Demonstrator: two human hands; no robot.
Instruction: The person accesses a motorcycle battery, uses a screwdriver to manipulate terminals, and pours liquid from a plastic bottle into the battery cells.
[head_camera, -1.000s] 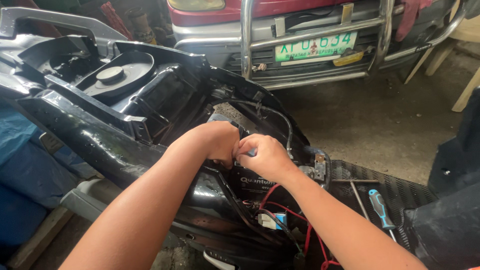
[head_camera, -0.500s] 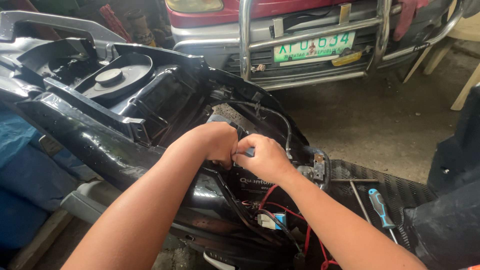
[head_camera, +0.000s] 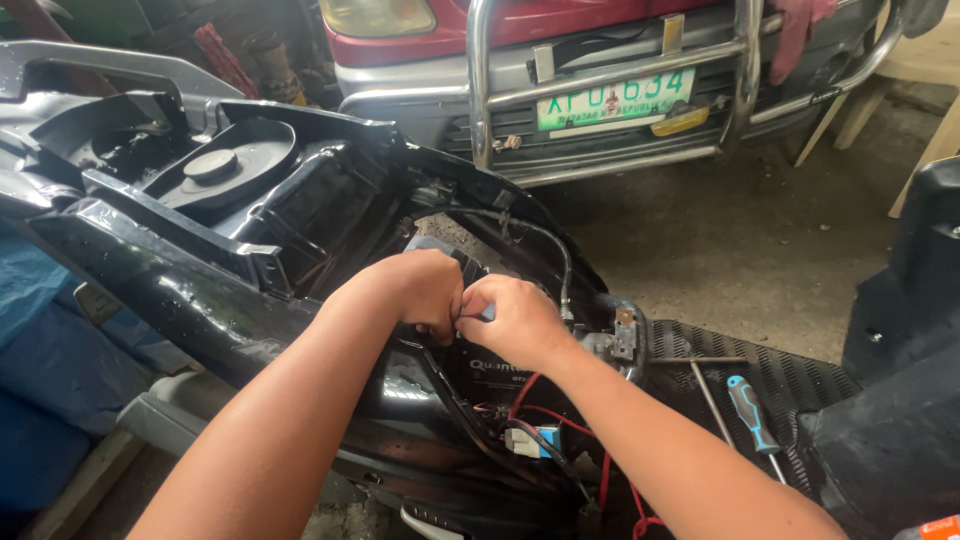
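Garage floor (head_camera: 740, 250); both hands unmoved on battery (head_camera: 480, 375)

To your far side stands a red vehicle (head_camera: 600, 30) with a chrome bull bar (head_camera: 610, 85). A blue-handled screwdriver (head_camera: 752, 412) lies on the ribbed footboard (head_camera: 800, 375), near right.

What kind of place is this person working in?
Probably a small vehicle repair garage: an opened black scooter body with exposed red wires, a blue-handled screwdriver lying nearby, and a red vehicle parked close on concrete.
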